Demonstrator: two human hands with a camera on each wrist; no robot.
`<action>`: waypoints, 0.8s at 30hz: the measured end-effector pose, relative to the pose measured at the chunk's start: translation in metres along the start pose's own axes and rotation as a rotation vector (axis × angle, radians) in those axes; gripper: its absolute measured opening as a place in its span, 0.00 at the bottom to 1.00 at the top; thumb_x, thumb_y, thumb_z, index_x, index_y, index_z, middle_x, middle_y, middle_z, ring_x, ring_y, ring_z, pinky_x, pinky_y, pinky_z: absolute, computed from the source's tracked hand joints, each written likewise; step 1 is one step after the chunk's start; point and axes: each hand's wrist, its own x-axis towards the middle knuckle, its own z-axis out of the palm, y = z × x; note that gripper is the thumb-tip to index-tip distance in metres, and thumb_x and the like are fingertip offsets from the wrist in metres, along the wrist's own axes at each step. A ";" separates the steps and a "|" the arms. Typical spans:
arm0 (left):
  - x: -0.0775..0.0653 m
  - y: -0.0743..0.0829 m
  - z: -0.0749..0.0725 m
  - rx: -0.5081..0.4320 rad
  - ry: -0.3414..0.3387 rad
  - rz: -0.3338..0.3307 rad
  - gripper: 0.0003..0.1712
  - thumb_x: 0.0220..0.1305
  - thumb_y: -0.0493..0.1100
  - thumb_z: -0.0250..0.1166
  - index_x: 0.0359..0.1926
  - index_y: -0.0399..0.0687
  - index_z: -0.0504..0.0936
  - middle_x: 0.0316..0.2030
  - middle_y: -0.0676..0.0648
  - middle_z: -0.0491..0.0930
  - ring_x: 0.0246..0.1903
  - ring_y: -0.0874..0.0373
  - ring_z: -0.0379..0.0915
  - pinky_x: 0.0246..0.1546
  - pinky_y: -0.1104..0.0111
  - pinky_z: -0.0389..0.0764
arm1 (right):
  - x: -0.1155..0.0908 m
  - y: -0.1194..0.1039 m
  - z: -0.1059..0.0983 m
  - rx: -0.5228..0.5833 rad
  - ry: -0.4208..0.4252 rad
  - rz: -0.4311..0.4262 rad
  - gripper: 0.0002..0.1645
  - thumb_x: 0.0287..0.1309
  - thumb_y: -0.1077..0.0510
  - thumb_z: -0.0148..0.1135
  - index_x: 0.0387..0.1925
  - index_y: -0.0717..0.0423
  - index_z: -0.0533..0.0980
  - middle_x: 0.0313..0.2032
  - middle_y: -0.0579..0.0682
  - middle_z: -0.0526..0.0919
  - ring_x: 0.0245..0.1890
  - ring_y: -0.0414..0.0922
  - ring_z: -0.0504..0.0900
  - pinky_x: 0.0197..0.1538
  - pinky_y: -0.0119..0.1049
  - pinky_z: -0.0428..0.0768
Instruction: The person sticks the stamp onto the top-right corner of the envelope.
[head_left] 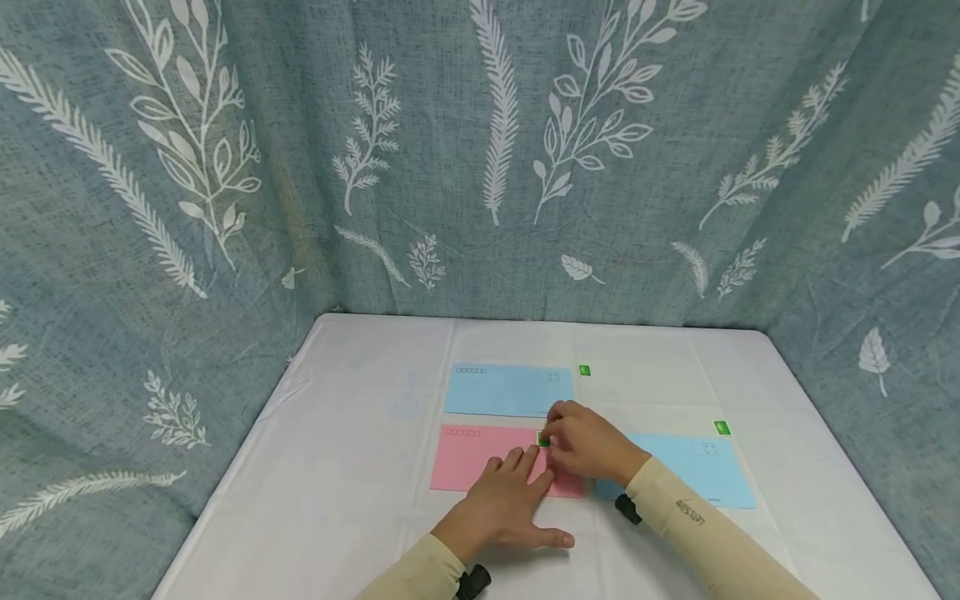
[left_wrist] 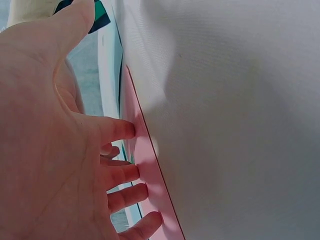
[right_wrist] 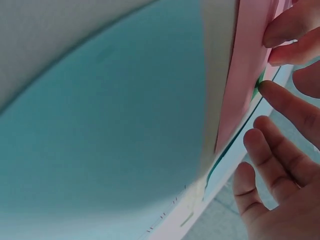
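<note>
A pink envelope [head_left: 472,467] lies flat on the white table. My left hand [head_left: 504,510] rests with spread fingers on its lower right part; in the left wrist view the fingertips [left_wrist: 131,172] touch the pink paper. A small green stamp [head_left: 543,439] sits at the envelope's upper right corner. My right hand [head_left: 592,442] is over that corner, and in the right wrist view a nearly straight finger [right_wrist: 285,102] touches the green stamp [right_wrist: 257,86]. The other right fingers are loosely bent and hold nothing. The right hand covers the envelope's right edge.
A blue envelope [head_left: 502,392] lies behind the pink one, with a green stamp [head_left: 585,370] off its upper right corner. Another blue envelope [head_left: 678,471] lies to the right, partly under the right arm. A further green stamp [head_left: 722,427] is beyond it. A patterned curtain [head_left: 450,167] hangs behind.
</note>
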 end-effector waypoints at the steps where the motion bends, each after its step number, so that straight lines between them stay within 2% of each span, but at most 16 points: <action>1: 0.000 0.000 0.000 0.001 -0.002 0.001 0.61 0.62 0.90 0.52 0.85 0.60 0.65 0.85 0.45 0.54 0.81 0.49 0.53 0.73 0.49 0.65 | 0.000 0.000 0.001 0.005 0.001 0.002 0.10 0.65 0.60 0.69 0.44 0.53 0.91 0.48 0.48 0.81 0.51 0.47 0.79 0.59 0.48 0.83; 17: 0.003 0.001 0.001 0.020 -0.021 -0.006 0.63 0.61 0.91 0.50 0.85 0.60 0.64 0.85 0.43 0.52 0.81 0.49 0.52 0.72 0.49 0.67 | -0.002 0.004 -0.005 0.059 0.039 0.010 0.10 0.68 0.62 0.65 0.43 0.51 0.91 0.50 0.47 0.82 0.53 0.47 0.80 0.60 0.50 0.83; 24: 0.003 0.001 0.002 0.021 -0.020 -0.011 0.63 0.61 0.91 0.50 0.86 0.61 0.62 0.84 0.41 0.54 0.81 0.48 0.53 0.72 0.49 0.66 | -0.006 0.006 -0.013 0.104 0.068 0.027 0.11 0.71 0.62 0.66 0.48 0.55 0.90 0.52 0.49 0.82 0.56 0.50 0.80 0.60 0.52 0.82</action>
